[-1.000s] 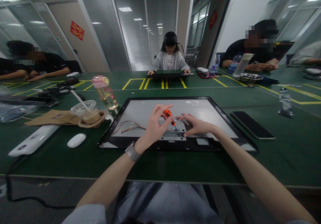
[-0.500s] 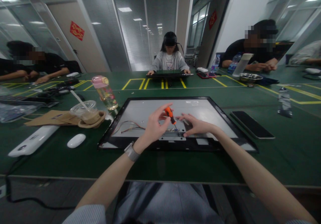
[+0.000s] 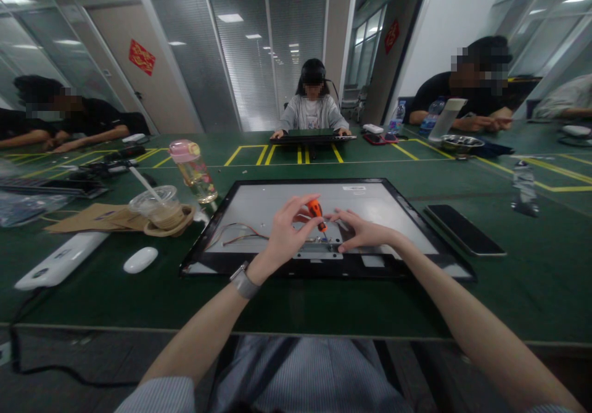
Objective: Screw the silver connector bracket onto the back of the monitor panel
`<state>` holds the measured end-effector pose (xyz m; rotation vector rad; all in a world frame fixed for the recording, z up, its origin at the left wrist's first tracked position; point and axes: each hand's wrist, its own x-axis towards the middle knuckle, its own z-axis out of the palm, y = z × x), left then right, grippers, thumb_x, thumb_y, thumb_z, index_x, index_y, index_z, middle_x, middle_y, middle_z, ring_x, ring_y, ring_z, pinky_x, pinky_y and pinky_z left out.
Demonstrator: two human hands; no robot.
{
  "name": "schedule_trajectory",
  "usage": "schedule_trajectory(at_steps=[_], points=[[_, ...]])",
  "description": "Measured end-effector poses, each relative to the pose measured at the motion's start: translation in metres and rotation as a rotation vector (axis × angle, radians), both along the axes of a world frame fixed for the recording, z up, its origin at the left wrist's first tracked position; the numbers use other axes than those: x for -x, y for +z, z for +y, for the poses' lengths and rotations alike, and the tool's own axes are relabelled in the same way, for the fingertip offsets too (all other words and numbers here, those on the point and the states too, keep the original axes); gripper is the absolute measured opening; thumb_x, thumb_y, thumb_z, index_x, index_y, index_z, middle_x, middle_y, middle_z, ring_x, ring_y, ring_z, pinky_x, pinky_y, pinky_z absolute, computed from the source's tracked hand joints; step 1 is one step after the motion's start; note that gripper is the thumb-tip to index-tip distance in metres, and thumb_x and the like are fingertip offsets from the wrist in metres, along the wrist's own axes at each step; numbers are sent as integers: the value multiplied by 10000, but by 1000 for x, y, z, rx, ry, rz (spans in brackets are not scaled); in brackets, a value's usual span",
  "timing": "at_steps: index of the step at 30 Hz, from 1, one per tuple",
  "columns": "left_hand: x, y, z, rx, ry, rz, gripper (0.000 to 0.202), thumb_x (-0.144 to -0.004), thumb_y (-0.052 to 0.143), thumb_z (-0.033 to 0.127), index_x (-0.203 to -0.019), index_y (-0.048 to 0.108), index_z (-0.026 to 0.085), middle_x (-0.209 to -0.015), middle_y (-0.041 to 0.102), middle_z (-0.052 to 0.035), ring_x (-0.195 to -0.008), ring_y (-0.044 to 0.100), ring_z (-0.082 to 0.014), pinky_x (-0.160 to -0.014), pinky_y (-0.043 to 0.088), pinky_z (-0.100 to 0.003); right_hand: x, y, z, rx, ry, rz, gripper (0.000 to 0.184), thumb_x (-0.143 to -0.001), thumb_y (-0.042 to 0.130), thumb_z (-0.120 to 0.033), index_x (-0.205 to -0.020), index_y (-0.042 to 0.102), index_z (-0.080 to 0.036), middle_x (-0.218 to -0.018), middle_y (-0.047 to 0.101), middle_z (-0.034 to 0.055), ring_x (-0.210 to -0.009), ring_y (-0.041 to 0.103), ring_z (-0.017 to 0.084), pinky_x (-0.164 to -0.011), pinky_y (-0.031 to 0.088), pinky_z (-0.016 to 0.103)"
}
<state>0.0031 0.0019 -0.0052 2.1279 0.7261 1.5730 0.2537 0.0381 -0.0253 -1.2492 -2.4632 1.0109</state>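
Note:
A black-framed display panel (image 3: 259,206) lies face down on the green table, its grey metal back up, with thin coloured wires (image 3: 234,234) at its left. My left hand (image 3: 284,234) is closed on a small orange-handled screwdriver (image 3: 317,209), whose tip points down at a small metal bracket (image 3: 319,249) near the panel's front edge. My right hand (image 3: 363,231) rests on the panel just right of the tip, fingers spread and pressing beside the bracket. A watch sits on my left wrist.
Left of the panel are a white mouse (image 3: 140,259), a white flat device (image 3: 60,264), a plastic cup with a straw (image 3: 155,206) on brown paper, and a pink-lidded bottle (image 3: 194,171). A black phone (image 3: 465,230) lies to the right. Other people sit across and at both sides.
The screwdriver handle has shifted slightly in my left fingers, as if being turned. Both hands stay in the same place on the panel.

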Motion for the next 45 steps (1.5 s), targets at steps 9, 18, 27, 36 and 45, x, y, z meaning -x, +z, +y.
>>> schedule_trajectory(at_steps=[9, 18, 27, 36, 45], points=[[1, 1, -2, -11, 13, 10, 407, -922, 699, 294, -1317, 607, 255, -1044, 634, -29, -775, 676, -104, -687, 636, -227, 1, 1, -1, 4, -17, -11, 856, -655, 777, -688, -1378, 543, -293, -1643, 391, 64, -1586, 17, 374, -1271, -24, 587], [0, 4, -5, -28, 8, 9, 392, -929, 691, 285, -1310, 610, 252, -1042, 626, -27, -770, 669, -100, -694, 634, -225, 2, 2, -1, 1, -10, 1, 827, -656, 778, -689, -1351, 554, -301, -1640, 400, 56, -1585, 29, 382, -1271, -31, 597], [-1, 3, -4, -104, 65, 38, 379, -947, 670, 302, -1316, 602, 247, -1034, 642, -29, -755, 667, -95, -670, 631, -216, 1, 0, 0, -1, -14, -11, 876, -642, 774, -718, -1365, 549, -278, -1643, 388, 76, -1581, 23, 400, -1265, -32, 611], [0, 4, -4, -102, 48, 25, 389, -935, 688, 278, -1314, 604, 247, -1023, 640, -24, -768, 674, -100, -698, 646, -231, 0, -1, 1, -7, -6, -9, 872, -652, 767, -717, -1373, 541, -281, -1640, 396, 75, -1585, 36, 376, -1270, -44, 569], [0, 4, -3, -90, 45, 20, 408, -936, 684, 262, -1333, 593, 241, -1021, 634, -26, -804, 680, -107, -714, 651, -228, -1, -3, 2, -11, 5, 5, 825, -675, 780, -685, -1357, 543, -286, -1646, 391, 55, -1588, 43, 356, -1280, -34, 570]])
